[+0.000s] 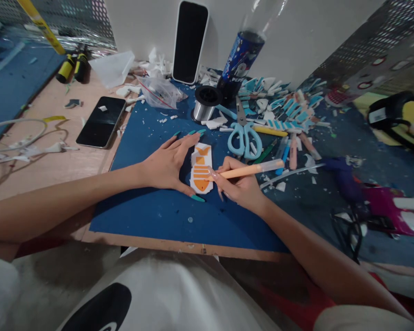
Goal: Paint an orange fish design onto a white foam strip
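A small white foam piece (201, 168) with an orange fish pattern lies on the blue mat (165, 216). My left hand (169, 163) lies flat beside it, fingers stretched out, thumb and fingertips touching the piece's left edge and holding it down. My right hand (239, 184) is closed around an orange marker (248, 170), whose tip rests on the piece's orange stripes.
Light blue scissors (244, 138), loose markers and pens, a wire spool (205, 102), a Pepsi bottle (241, 57) and several blue-white foam scraps lie behind. A phone (101, 122) lies at left, a dark device (189, 41) stands against the wall, a blue glue gun (343, 177) lies at right.
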Tool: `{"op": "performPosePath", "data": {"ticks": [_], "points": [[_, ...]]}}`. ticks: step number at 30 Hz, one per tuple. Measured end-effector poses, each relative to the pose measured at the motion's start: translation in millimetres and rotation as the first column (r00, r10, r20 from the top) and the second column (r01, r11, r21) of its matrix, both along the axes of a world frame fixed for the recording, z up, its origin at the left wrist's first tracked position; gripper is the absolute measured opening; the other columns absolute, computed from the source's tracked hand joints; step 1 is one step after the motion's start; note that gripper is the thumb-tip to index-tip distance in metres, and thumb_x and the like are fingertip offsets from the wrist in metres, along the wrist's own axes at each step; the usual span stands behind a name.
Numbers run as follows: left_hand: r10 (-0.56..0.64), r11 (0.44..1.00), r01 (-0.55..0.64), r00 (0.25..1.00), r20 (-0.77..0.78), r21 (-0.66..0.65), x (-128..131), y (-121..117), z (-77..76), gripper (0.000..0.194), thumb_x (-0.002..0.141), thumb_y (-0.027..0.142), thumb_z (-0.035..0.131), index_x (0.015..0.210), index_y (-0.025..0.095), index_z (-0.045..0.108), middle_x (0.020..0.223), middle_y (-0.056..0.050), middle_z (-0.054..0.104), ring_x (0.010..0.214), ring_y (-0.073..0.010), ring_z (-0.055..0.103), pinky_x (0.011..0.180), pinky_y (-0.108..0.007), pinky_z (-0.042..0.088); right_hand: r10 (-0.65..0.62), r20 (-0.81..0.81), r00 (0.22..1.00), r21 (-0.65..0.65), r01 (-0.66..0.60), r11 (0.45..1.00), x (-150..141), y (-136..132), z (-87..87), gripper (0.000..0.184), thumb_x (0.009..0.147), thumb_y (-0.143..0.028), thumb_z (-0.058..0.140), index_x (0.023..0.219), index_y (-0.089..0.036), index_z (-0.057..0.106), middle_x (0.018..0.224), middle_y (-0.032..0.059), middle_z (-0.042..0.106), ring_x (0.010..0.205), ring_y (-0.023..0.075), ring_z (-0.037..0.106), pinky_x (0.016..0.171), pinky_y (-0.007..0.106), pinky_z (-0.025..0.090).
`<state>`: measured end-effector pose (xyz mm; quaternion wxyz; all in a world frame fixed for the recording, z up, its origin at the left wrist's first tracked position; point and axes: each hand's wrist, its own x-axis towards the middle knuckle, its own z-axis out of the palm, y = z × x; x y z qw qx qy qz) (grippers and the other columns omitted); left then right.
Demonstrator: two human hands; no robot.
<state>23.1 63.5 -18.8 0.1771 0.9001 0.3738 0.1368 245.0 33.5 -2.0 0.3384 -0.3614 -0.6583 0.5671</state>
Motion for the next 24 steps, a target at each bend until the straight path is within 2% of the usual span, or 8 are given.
{"op": "performPosePath", "data": {"ticks": [13, 24], "points": [[-0.004, 1.000, 0.004, 1.000, -0.006, 0.007, -0.3, -0.4, 0.5, 0.124, 0.055, 0.079, 0.058, 0.144, 0.019, -0.005, 0.151, -0.018, 0.016, 0.140, -0.0339, 0.015, 0.113, -0.052, 0.013, -0.016, -0.037, 0.999, -0.013, 0.016, 1.000, 3.8, -0.3, -2.2, 0.030, 0.084, -0.033, 0.059, 0.067, -0.022, 0.035, 0.048, -0.0085, 0.047, 0.034, 0.0078, 0.048, 0.035, 0.023, 0.039], [-0.011, 1.000, 0.011, 1.000, 0.000, 0.019, -0.6, -0.2, -0.2, 0.123, 0.056, 0.080, 0.057, 0.144, 0.020, -0.005, 0.151, -0.017, 0.015, 0.139, -0.0344, 0.016, 0.113, -0.052, 0.012, -0.082, -0.018, 0.996, -0.013, 0.082, 0.997, 4.9, -1.1, -2.0, 0.031, 0.082, -0.035, 0.061, 0.067, -0.022, 0.036, 0.046, -0.0085, 0.042, 0.036, 0.0070, 0.044, 0.036, 0.021, 0.037]]}}
